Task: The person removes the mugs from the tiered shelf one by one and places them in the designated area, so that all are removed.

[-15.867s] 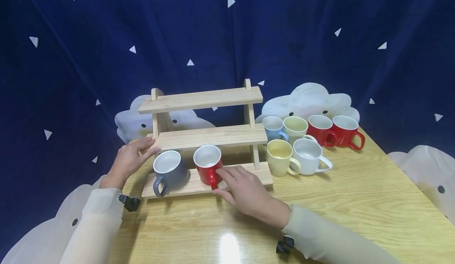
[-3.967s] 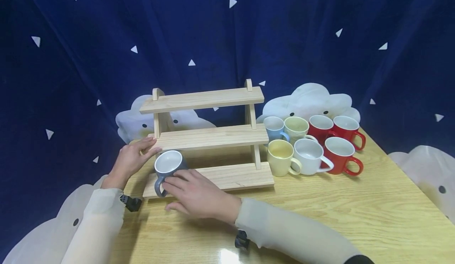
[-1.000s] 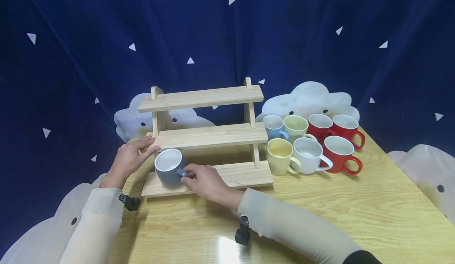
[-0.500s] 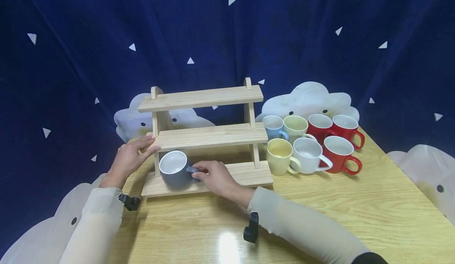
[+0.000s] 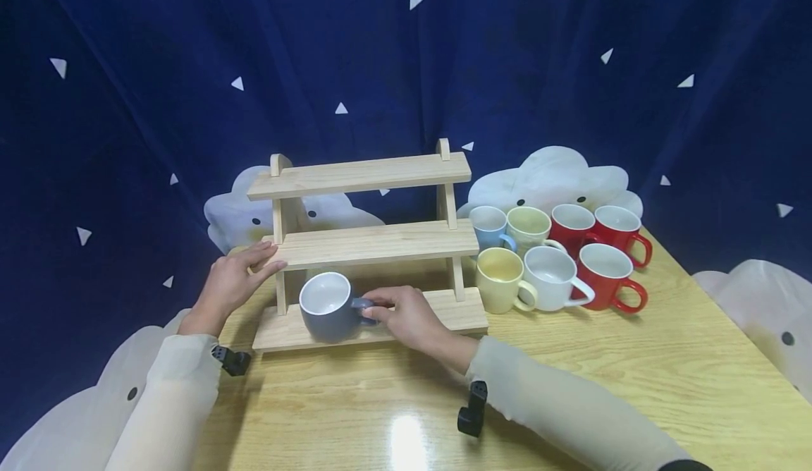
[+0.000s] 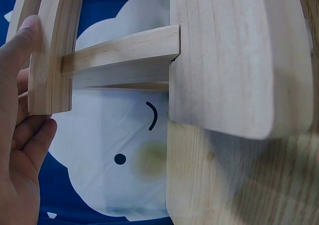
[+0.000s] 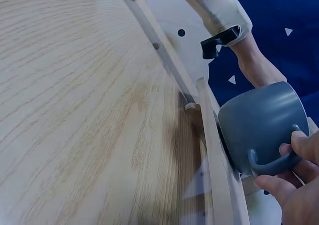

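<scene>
A wooden three-tier rack (image 5: 374,242) stands on the table in the head view. My left hand (image 5: 237,284) holds the left end of its middle shelf; the left wrist view shows the thumb on one face of the board (image 6: 52,75) and the fingers on the other. A blue-grey mug (image 5: 328,324), white inside, is upright at the bottom shelf, left of its middle. Its handle points right, and my right hand (image 5: 412,319) pinches it between thumb and fingers. In the right wrist view the mug's base (image 7: 230,135) is right at the shelf board.
Right of the rack several mugs are grouped on the table: a light blue one (image 5: 487,225), a pale green one (image 5: 526,231), a yellow one (image 5: 497,291), a white one (image 5: 548,291) and three red ones, the nearest (image 5: 599,280) at front right. A dark blue curtain (image 5: 406,69) hangs behind.
The red mug left the bottom shelf earlier and stands among the others. My right hand took the grey mug's handle, turned it rightward and moved the mug right. The left hand stays put.
</scene>
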{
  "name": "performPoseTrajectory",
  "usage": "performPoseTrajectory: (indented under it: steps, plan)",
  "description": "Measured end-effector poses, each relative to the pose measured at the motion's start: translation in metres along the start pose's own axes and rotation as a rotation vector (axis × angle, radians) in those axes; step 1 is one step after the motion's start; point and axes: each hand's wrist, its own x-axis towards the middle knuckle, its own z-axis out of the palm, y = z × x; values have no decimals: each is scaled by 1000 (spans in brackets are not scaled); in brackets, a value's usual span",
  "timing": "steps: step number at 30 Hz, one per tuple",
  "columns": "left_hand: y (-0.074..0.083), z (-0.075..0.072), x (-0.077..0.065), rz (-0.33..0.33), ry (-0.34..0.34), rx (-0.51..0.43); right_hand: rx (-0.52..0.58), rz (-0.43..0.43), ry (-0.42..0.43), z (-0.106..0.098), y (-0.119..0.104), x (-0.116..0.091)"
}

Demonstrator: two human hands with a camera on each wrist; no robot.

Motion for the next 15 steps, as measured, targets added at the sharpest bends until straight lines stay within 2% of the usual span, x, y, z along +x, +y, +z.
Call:
performPoseTrajectory:
  steps: [8, 15]
  plan:
    - [0, 1, 1, -20, -2, 1, 59, 13, -5, -17, 2, -13]
    - [-1, 2, 0, 4, 13, -3, 110, 20, 8, -43, 7, -25]
